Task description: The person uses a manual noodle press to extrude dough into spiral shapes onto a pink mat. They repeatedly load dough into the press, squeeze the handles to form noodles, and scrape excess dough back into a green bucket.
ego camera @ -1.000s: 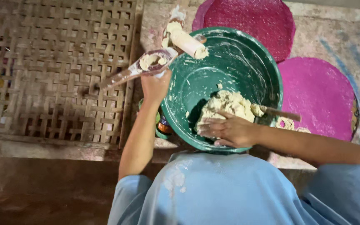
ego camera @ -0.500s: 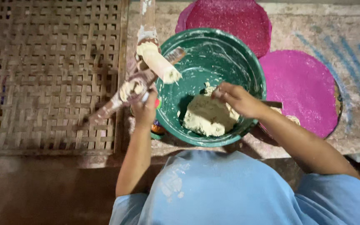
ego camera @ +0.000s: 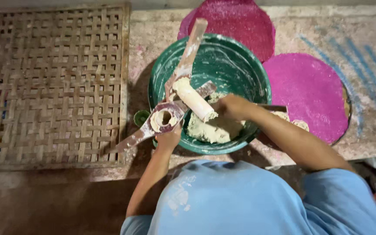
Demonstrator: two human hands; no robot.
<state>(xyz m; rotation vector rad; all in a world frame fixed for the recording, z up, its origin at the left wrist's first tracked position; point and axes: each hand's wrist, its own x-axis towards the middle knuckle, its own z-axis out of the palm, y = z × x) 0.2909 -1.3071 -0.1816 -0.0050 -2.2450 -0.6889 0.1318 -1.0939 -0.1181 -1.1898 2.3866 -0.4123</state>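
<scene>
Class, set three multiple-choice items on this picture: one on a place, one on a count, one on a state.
1. Where is the woven bamboo mat?
A. left of the bowl
B. inside the bowl
C. on the discs

2. How many round pink mesh discs show?
A. one
B. two
C. four

3. What is the right hand doing?
A. hanging free
B. holding a cup
C. touching the pale dough

Answers: 1 A, the mat lies left of the round green bowl. 2 B, two discs beside the bowl. 3 C, the hand rests on dough inside the bowl.
</scene>
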